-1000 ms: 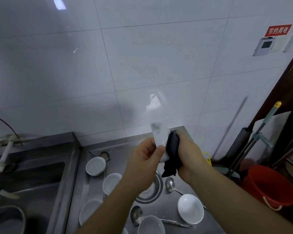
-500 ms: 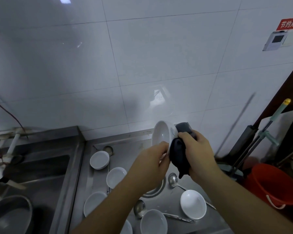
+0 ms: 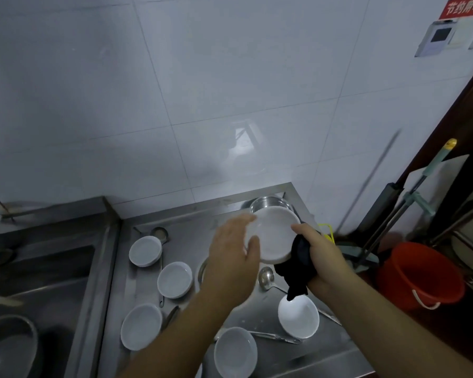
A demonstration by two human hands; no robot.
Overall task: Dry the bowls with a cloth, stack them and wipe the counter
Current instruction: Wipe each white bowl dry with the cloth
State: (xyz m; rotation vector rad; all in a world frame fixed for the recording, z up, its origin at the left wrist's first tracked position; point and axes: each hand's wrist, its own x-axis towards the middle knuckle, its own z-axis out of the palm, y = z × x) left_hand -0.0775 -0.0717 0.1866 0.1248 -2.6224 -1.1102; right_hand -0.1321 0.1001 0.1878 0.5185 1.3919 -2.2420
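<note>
I hold a white bowl (image 3: 274, 236) above the steel counter (image 3: 191, 222), its inside facing me. My left hand (image 3: 234, 257) grips its left rim. On the bowl's right edge my right hand (image 3: 318, 251) clutches a dark cloth (image 3: 298, 264) that hangs down below it. Several other white bowls lie on the counter: one at the back left (image 3: 145, 251), one nearer the middle (image 3: 174, 279), one at the front left (image 3: 141, 326), one at the front (image 3: 235, 351) and one at the right (image 3: 298, 317).
Metal ladles (image 3: 266, 278) and spoons lie among the bowls. A steel pot (image 3: 269, 204) stands at the counter's back right corner. A sink (image 3: 38, 282) with a metal basin (image 3: 8, 347) lies to the left. A red bucket (image 3: 419, 274) and mop handles (image 3: 421, 184) stand on the right.
The bowl has turned from edge-on to facing me and has dropped lower over the counter. The view has tilted down, so more of the counter shows.
</note>
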